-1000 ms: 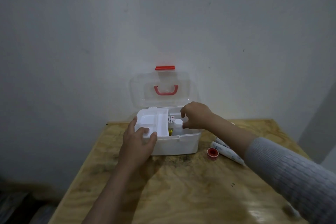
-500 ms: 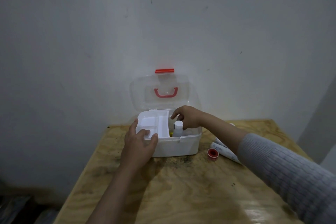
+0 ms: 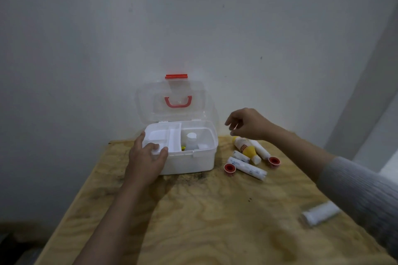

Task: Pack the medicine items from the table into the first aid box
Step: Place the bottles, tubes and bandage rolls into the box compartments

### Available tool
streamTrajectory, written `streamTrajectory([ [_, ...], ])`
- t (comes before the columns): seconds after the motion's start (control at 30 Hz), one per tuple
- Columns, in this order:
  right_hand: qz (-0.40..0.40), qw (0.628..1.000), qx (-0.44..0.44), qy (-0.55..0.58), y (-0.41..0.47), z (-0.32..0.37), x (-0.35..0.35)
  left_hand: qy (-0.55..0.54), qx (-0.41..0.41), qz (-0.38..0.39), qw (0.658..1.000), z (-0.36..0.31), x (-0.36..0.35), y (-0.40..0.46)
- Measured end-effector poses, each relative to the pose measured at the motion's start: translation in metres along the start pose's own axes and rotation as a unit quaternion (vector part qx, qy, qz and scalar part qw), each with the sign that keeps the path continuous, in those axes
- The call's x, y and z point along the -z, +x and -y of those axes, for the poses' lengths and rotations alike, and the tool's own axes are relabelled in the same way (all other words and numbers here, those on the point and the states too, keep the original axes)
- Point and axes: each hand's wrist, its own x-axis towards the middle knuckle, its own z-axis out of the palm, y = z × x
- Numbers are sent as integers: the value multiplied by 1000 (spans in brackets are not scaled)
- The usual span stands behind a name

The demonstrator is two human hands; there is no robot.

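Observation:
The white first aid box stands open at the table's far edge, its clear lid with a red handle upright against the wall. My left hand grips the box's front left rim, over its white inner tray. A white bottle stands inside the right compartment. My right hand hovers empty, fingers apart, to the right of the box, above a yellow and white bottle. Beside it lie white bandage rolls and two red-rimmed tape rolls.
A white tube lies near the table's right edge, partly under my grey sleeve. The wooden table ends close to the wall behind the box. A grey pillar stands at the right.
My right hand has come out of the box's right compartment and moved right, above the items on the table. The white bottle stays in the box. My left hand keeps its grip.

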Motion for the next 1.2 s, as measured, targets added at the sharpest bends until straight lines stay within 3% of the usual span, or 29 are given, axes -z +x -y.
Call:
streamTrajectory([
  [0.17, 62, 994, -58, -72, -44, -36, -4, -7, -3, -4, 1000, -4, 1, -2],
  [0.37, 77, 983, -105, -132, -82, -61, -35, -7, -1, 2, 1000, -5, 3, -3],
  [0.7, -56, 992, -97, -51, -102, -73, -57, -11, -4, -1, 1000, -10, 6, -7],
  [0.83, -163, 985, -54, 31, -101, -74, -47, -13, -5, -4, 1000, -10, 6, -7],
  [0.97, -261, 959, -97, 53, -91, -81, -35, -15, 0, -7, 1000, -10, 5, -6],
  [1.2, -248, 953, -170, 19, -69, -112, -44, -18, 1, -13, 1000, -11, 4, -7],
])
